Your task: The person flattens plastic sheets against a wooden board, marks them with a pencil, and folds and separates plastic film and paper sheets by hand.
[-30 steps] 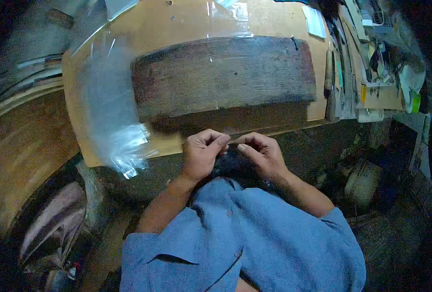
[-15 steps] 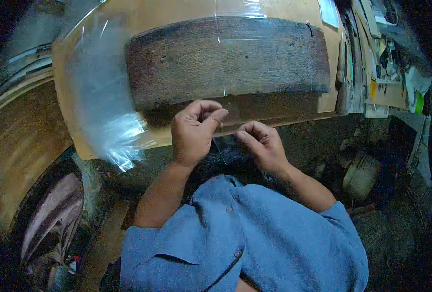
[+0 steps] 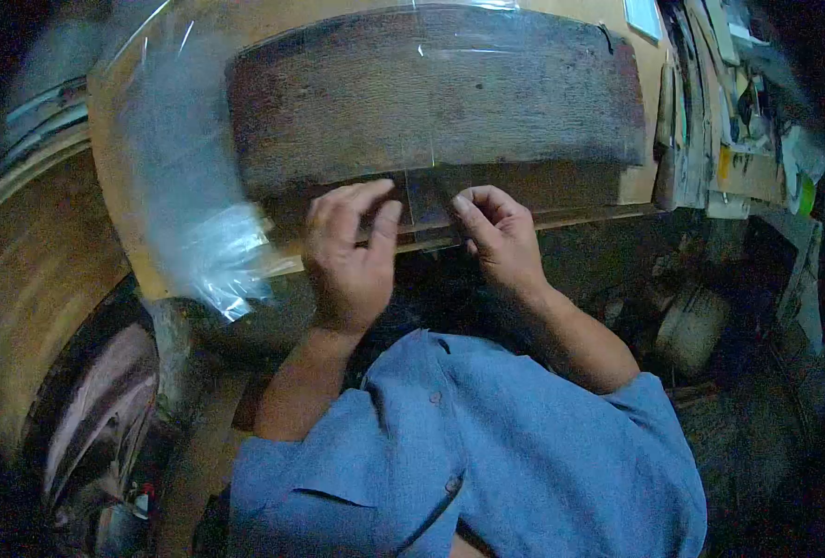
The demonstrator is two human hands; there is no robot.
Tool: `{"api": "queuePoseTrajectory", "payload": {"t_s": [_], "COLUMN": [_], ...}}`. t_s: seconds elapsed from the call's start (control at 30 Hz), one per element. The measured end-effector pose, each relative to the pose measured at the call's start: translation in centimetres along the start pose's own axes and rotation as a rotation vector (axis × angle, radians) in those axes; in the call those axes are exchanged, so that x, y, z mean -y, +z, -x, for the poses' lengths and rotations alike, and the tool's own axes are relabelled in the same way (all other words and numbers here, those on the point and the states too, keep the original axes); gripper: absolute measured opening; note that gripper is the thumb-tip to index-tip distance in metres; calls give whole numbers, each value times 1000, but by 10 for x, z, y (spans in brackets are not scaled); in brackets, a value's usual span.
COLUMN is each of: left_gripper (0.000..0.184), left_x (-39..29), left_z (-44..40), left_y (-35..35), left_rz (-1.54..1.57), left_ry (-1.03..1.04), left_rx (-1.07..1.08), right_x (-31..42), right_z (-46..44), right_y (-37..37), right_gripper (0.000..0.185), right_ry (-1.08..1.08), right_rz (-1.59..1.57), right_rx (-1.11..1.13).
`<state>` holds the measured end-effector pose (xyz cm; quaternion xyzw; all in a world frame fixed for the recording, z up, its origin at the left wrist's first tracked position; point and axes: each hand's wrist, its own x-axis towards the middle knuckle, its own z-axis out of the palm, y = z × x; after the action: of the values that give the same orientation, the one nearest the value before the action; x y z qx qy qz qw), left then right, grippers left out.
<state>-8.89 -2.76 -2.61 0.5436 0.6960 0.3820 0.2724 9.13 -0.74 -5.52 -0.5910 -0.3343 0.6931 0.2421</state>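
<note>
My left hand (image 3: pixel 355 251), slightly blurred, is over the near edge of the bench with thumb and fingers apart and nothing between them. To its right my right hand (image 3: pixel 501 232) is closed in a pinch; what it grips is too thin or dark to make out. Beyond both hands a worn, dark board (image 3: pixel 440 98) with a curved top edge lies on the tan work surface (image 3: pixel 119 214). A faint thin line, perhaps a thread or clear film edge, shows between my hands.
Clear plastic bags (image 3: pixel 184 177) lie at the left of the bench, their crumpled ends over its near edge. Wooden strips and tools (image 3: pixel 696 112) stand along the right side. A dark, shiny cloth or cover (image 3: pixel 101 400) is at the lower left.
My left hand has opened from its pinch and moved left, away from my right hand. My right hand has risen slightly, still pinched. The view has shifted, bringing the board higher in the frame.
</note>
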Motion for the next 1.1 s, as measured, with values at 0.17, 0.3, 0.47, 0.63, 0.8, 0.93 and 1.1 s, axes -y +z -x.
{"api": "queuePoseTrajectory", "payload": {"t_s": [0.17,0.3,0.47,0.63,0.8,0.93,1.1], "left_gripper": [31,53,66,70,72,72,72], "left_x": [-15,-21,-14,-12,-13,-11,-12], "left_z": [13,17,18,19,20,21,22], "left_y": [12,25,36,38,39,40,40], "left_rz": [-370,-518,-579,-674,-648,-631,-641], "left_ry": [240,200,161,157,122,127,129], "left_rx": [136,265,341,394,397,377,368], "right_x": [-7,-14,-12,-17,-16,-11,-17], "right_z": [-3,-7,-8,-10,-11,-10,-12], "right_y": [-2,-2,-2,-7,-8,-7,-9], "right_gripper": [17,17,18,19,18,18,19], "right_ry": [-7,-81,-106,-95,-97,-100,-98], "right_rz": [-7,-21,-17,-17,-12,-30,-39], "right_rx": [6,-2,-6,-11,-2,11,44]}}
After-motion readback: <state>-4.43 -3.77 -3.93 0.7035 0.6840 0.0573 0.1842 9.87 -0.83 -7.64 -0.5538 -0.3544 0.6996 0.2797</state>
